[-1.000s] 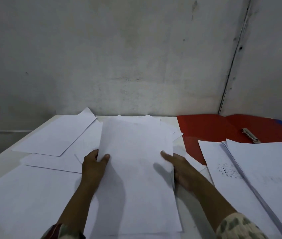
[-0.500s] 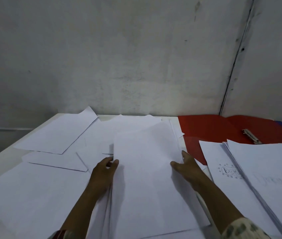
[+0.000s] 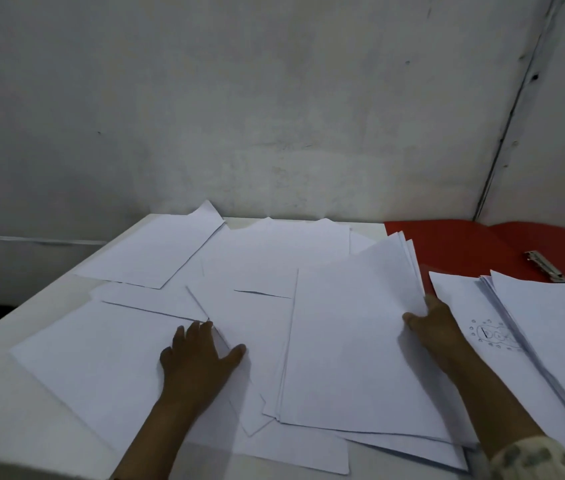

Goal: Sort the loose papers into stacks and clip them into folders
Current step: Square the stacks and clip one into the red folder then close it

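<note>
My right hand (image 3: pixel 435 325) grips the right edge of a stack of white sheets (image 3: pixel 353 341), whose far end is lifted and fanned. My left hand (image 3: pixel 198 358) lies flat with fingers spread on loose white papers (image 3: pixel 101 358) at the left. More loose sheets (image 3: pixel 274 258) cover the table's middle and back. An open red folder (image 3: pixel 454 247) with a metal clip (image 3: pixel 546 266) lies at the back right. A sorted pile of papers (image 3: pixel 551 327), one with a dotted drawing, rests on the folder's near side.
The white table (image 3: pixel 7 427) meets a grey wall (image 3: pixel 274 116) at the back; its left edge runs diagonally. One sheet (image 3: pixel 156 251) lies angled at the back left. A seam runs down the wall at the right.
My right hand has carried the stack to the right, toward the folder. My left hand let go of it and moved down-left, now flat on the loose papers.
</note>
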